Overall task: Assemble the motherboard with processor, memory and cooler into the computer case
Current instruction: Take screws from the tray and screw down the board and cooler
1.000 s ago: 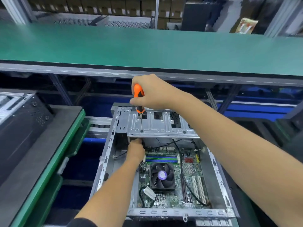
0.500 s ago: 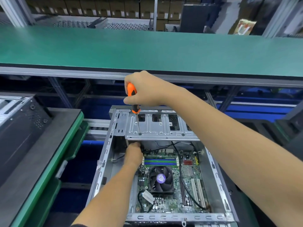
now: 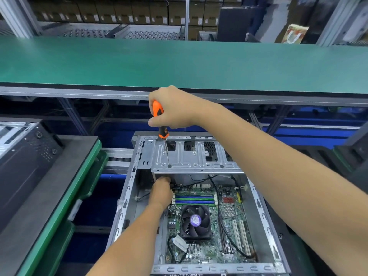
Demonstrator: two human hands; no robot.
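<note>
Screwdriver (image 3: 161,124) in the right hand (image 3: 175,108): the fingers are wrapped round its orange and black handle, and the thin shaft runs down to a hole near the front edge of the drive bay bracket (image 3: 191,158) at the far end of the computer case (image 3: 264,216). The case lies open on its side in front of the person, below the edge of a long green worktop (image 3: 179,62). The motherboard (image 3: 211,250) sits flat inside on the case floor, with the cooler (image 3: 196,221) and its dark fan near the middle and the memory (image 3: 195,199) sticks in blue and green slots just beyond it. A black cable (image 3: 225,226) trails across the board toward the near right corner. The left hand (image 3: 161,191) reaches into the case under the bracket's front edge, directly below the screwdriver tip; its fingers are tucked out of sight there, so I cannot tell whether they grip anything. To the left a black case (image 3: 25,156) rests on a grey tray with a green edge (image 3: 85,172).
</note>
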